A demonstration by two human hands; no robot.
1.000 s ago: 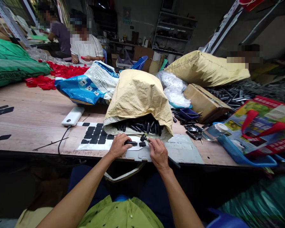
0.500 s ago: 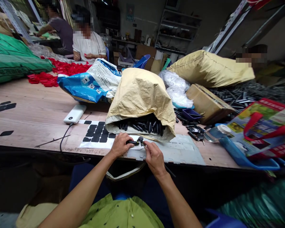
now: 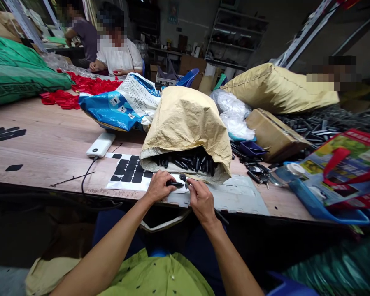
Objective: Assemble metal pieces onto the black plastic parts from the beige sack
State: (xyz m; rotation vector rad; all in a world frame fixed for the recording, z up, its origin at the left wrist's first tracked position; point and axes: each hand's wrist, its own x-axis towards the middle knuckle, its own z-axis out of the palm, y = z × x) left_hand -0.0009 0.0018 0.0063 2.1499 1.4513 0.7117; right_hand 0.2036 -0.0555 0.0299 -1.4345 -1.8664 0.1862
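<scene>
My left hand [image 3: 159, 188] is closed around a small black plastic part [image 3: 175, 183] at the near edge of the wooden table [image 3: 49, 152]. My right hand [image 3: 200, 198] pinches a thin tool whose dark tip [image 3: 182, 177] meets that part. Both hands hover over a white sheet of black stickers [image 3: 127, 174]. Just behind them lies a tan paper sack [image 3: 185, 123], its mouth open and showing several black parts [image 3: 187, 162].
A white power bank [image 3: 100, 144] with a black cable lies left of the sheet. A blue-and-white bag [image 3: 119, 107], red parts [image 3: 80, 88], a cardboard box [image 3: 274, 133] and a colourful bag [image 3: 342, 164] crowd the table. Two people sit at the far left end.
My right hand has drawn closer to my left, bringing the tool tip against the black part. The view has shifted slightly.
</scene>
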